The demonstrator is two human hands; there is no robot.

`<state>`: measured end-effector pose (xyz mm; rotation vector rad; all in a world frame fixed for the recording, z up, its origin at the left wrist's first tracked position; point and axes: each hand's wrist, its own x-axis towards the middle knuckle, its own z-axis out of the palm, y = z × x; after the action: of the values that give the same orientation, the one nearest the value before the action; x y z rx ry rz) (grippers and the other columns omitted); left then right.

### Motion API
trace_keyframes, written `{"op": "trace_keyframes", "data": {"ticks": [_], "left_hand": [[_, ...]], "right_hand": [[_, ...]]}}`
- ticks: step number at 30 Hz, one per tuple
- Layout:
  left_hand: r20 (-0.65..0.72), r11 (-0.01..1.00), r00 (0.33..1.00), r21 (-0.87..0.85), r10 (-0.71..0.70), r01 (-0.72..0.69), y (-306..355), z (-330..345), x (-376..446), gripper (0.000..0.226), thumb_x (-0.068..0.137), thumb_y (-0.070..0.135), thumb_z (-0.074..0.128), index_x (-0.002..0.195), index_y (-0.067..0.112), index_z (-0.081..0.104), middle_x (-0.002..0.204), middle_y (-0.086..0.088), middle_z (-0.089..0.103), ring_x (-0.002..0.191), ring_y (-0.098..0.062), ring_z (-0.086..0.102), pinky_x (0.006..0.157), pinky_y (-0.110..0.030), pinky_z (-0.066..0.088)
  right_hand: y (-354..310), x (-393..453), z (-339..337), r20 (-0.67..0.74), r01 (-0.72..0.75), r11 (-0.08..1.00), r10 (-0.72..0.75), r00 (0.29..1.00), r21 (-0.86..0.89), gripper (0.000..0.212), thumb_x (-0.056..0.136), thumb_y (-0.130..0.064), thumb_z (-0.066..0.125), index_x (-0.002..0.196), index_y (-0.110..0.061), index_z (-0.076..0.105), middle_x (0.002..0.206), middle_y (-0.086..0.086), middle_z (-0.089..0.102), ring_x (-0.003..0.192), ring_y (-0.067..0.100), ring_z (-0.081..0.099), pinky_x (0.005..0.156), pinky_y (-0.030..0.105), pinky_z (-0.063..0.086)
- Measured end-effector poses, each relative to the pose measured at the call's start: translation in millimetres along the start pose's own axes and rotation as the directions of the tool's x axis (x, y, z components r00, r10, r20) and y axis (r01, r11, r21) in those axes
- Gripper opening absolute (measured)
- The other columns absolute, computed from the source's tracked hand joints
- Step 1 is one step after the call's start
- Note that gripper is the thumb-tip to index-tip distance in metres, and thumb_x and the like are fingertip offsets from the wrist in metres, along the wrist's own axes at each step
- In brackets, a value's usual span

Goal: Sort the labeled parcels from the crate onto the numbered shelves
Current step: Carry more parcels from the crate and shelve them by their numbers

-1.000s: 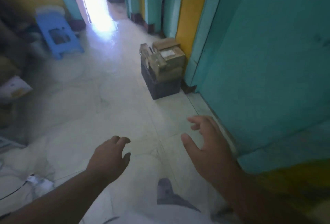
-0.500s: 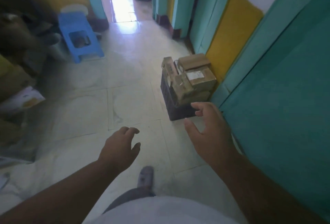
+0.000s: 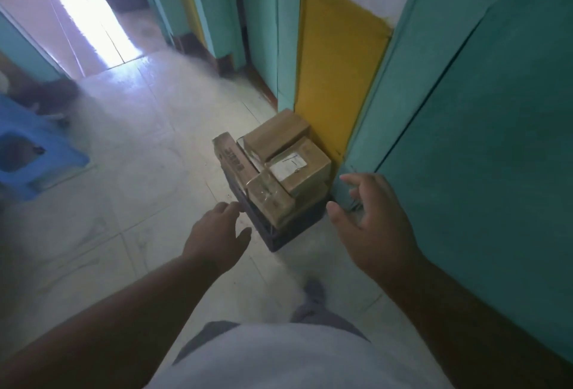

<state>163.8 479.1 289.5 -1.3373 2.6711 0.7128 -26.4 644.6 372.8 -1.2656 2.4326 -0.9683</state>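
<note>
The pale tiled floor (image 3: 148,178) fills most of the view, bounded on the right by a teal wall (image 3: 496,140) with one yellow panel (image 3: 335,78) set into it. At the left edge stands one blue plastic stool (image 3: 28,156) with a cut-out in its seat.

One dark plastic crate (image 3: 276,230) sits on the floor against the foot of the yellow panel and the teal wall. It is heaped with brown cardboard parcels that rise above its rim; five can be counted, though others may lie hidden beneath. The plain brown parcel (image 3: 276,134) lies at the far end, on top. Just nearer, touching it, the labelled parcel (image 3: 299,165) carries one white label (image 3: 286,165) with a few handwritten strokes too faint to read. On the left side a long narrow parcel (image 3: 232,159) stands on edge, with dark printing along its face that is too blurred to read. At the near corner a taped parcel (image 3: 269,199) shows glossy clear tape across its top. A fifth shows only as a brown side under the labelled one.

Two bare hands reach toward the crate. The right hand (image 3: 375,221) hangs to the right of the crate, fingers spread and loosely curved, holding nothing. The left hand (image 3: 217,233) is near the crate's left near corner, fingers relaxed and apart, also holding nothing; neither hand clearly touches a parcel.
</note>
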Motion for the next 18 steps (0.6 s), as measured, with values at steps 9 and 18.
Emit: {"op": "trace_keyframes", "data": {"ticks": [9,18], "left_hand": [[0.186,0.994,0.978,0.037,0.096,-0.104,-64,-47,179,0.046,0.094,0.036,0.063,0.139,0.033,0.05,0.136,0.004,0.059,0.117,-0.018,0.06,0.092,-0.037,0.057],[0.461,0.964,0.861,0.039,0.216,-0.262,-107,-20,372,0.043,0.093,0.032,0.063,0.135,0.027,0.053,0.132,-0.002,0.061,0.112,-0.025,0.063,0.088,-0.042,0.059]], "right_hand": [[-23,154,95,-0.057,-0.106,0.994,0.104,0.993,-0.037,0.039,0.091,-0.026,0.066,0.125,-0.012,0.057,0.115,0.006,0.058,0.101,0.012,0.053,0.072,0.01,0.038],[-10,233,207,-0.14,-0.472,0.874,0.456,0.879,-0.114,0.043,0.09,-0.032,0.064,0.128,-0.012,0.056,0.113,0.005,0.059,0.096,0.004,0.048,0.065,0.005,0.03]]}}
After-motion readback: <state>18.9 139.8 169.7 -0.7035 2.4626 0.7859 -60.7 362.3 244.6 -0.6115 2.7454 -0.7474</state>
